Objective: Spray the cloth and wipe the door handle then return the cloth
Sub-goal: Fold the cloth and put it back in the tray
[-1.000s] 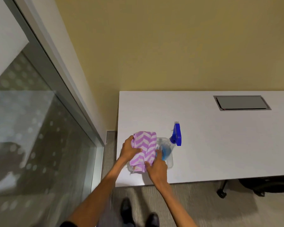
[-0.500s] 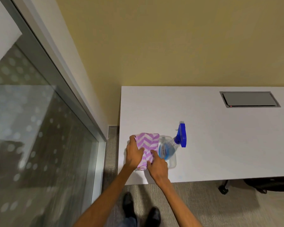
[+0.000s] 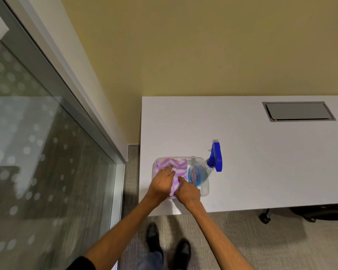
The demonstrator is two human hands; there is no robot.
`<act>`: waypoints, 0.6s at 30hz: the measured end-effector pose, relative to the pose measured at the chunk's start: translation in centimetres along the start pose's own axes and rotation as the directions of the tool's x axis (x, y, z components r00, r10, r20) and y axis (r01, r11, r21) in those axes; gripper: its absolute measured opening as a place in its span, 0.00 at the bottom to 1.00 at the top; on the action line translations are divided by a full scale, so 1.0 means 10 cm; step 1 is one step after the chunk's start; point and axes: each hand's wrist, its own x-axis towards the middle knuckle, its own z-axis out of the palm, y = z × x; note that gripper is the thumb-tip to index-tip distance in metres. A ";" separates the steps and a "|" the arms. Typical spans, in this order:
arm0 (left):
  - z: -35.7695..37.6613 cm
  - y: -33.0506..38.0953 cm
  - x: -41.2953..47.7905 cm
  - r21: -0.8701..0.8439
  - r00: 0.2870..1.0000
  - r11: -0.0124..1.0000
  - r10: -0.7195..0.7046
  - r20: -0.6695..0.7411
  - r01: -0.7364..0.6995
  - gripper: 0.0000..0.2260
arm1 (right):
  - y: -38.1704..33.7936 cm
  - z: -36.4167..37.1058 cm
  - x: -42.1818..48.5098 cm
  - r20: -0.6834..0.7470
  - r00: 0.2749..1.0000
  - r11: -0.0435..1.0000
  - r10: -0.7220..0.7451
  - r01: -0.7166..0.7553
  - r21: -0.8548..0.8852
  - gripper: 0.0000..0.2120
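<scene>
Right now both my hands are down on the purple-and-white chevron cloth point(image 3: 173, 168), which sits in the left half of a clear plastic tub point(image 3: 204, 191) near the lower middle of the frame. My left hand point(image 3: 161, 185) lies flat over the cloth's left side, fingers loosely spread and pressing on the fabric rather than curled around it. My right hand point(image 3: 188, 191) comes in from the lower right, its fingers bent with the tips pinching the cloth's near right edge (how much fabric is tucked under them I cannot tell).

Just right of the cloth, in the same tub, the spray bottle point(image 3: 198, 173) leans over the tub's far right corner, its blue trigger head point(image 3: 216, 158) sticking out above the white table point(image 3: 261, 162). The tub stands near the table's front left corner. A grey recessed panel point(image 3: 298, 111) is set into the tabletop at the upper right. A glass partition point(image 3: 37, 152) with frosted dots fills the left side of the frame, and my black shoes point(image 3: 168, 244) show on the carpet at the bottom.
</scene>
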 end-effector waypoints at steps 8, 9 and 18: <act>0.01 0.05 0.04 0.092 0.987 0.995 -0.052 0.153 0.039 0.27 | -0.06 -0.02 -0.02 -0.007 1.000 1.000 0.024 -0.024 -0.012 0.27; 0.02 0.06 0.03 0.088 0.993 0.995 -0.052 0.106 0.042 0.24 | -0.06 -0.02 -0.04 -0.024 1.000 1.000 0.020 -0.020 -0.011 0.26; -0.20 0.39 -0.20 -0.117 0.883 0.876 -0.469 0.015 0.467 0.23 | 0.23 0.06 -0.64 -0.426 0.896 0.955 -0.123 0.223 0.193 0.15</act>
